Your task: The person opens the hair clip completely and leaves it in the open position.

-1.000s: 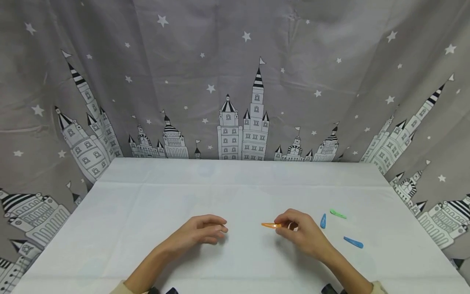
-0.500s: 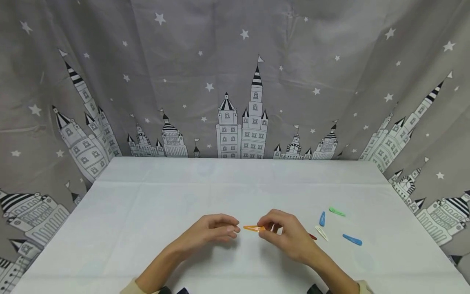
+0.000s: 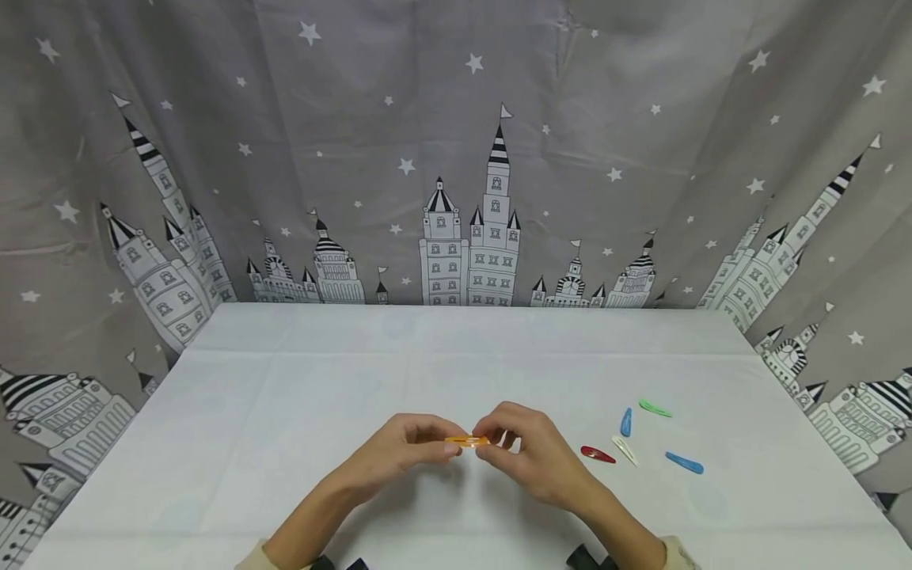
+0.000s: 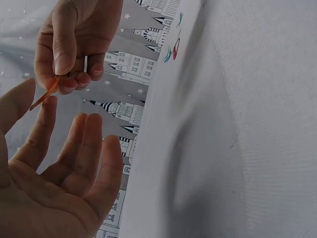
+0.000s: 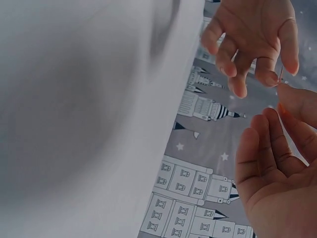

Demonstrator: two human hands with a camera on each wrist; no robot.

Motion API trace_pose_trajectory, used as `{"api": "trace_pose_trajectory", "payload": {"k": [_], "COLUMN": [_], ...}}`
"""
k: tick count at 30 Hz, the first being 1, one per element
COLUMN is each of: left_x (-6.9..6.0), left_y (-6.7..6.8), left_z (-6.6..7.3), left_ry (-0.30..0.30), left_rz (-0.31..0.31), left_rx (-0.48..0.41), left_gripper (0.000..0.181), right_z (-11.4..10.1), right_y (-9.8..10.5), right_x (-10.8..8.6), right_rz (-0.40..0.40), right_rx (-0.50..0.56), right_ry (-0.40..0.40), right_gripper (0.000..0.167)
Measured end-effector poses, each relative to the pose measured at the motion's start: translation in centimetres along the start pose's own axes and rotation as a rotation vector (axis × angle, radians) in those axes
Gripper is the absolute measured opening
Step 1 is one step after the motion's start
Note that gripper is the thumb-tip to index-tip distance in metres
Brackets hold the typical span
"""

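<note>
Right hand [image 3: 531, 453] — orange clip [image 3: 467, 442] in pinch

Between left hand [image 3: 395, 453] and right hand [image 3: 530, 453], above the white cloth-covered table [image 3: 299, 396], a slim orange hair clip [image 3: 466, 441]. Rightward on the table: nearest the hands, a red oval clip [image 3: 598, 454]; just beside it, a slender cream clip [image 3: 625, 451]; behind that, a blue drop-shaped clip [image 3: 626, 422]; farthest back, a slim green clip [image 3: 655, 408]; farthest right, a second blue tapered clip [image 3: 685, 463]. Behind the table, a grey castle-print fabric curtain [image 3: 442, 146].
</note>
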State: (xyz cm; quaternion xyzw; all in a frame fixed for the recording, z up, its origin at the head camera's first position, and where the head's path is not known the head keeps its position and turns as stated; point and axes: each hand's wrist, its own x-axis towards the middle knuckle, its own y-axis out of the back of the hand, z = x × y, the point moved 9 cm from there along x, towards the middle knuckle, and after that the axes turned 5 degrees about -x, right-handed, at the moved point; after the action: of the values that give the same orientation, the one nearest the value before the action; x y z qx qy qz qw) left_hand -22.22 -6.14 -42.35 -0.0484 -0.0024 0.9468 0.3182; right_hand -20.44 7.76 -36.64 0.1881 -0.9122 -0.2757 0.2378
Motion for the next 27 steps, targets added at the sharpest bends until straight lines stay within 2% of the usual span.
{"api": "trace_pose_trajectory", "payload": {"k": [11,15,20,27], "left_x": [0.1,-0.1,-0.2,-0.2], "left_y": [1.0,1.1,1.1,1.0], "left_z": [0.5,0.7,0.8,0.8], "left_ry": [-0.052,-0.071,-0.093,-0.131], "left_rz": [0.096,0.121,0.129,0.127], "left_rx": [0.047,0.049,0.068,0.098], "left_gripper": [0.022,0.023,0.021,0.021], "right_z": [-0.1,0.2,1.0,1.5], "right_y": [-0.6,-0.8,-1.1,-1.5], "right_x": [0.6,0.6,0.6,0.5], "right_rz": [0.03,0.046,0.045,0.036], "right_rx": [0.036,0.056,0.066,0.112], "right_ry": [-0.001,-0.041,-0.117,-0.144], "right_gripper": [0.014,0.015,0.012,0.01]}}
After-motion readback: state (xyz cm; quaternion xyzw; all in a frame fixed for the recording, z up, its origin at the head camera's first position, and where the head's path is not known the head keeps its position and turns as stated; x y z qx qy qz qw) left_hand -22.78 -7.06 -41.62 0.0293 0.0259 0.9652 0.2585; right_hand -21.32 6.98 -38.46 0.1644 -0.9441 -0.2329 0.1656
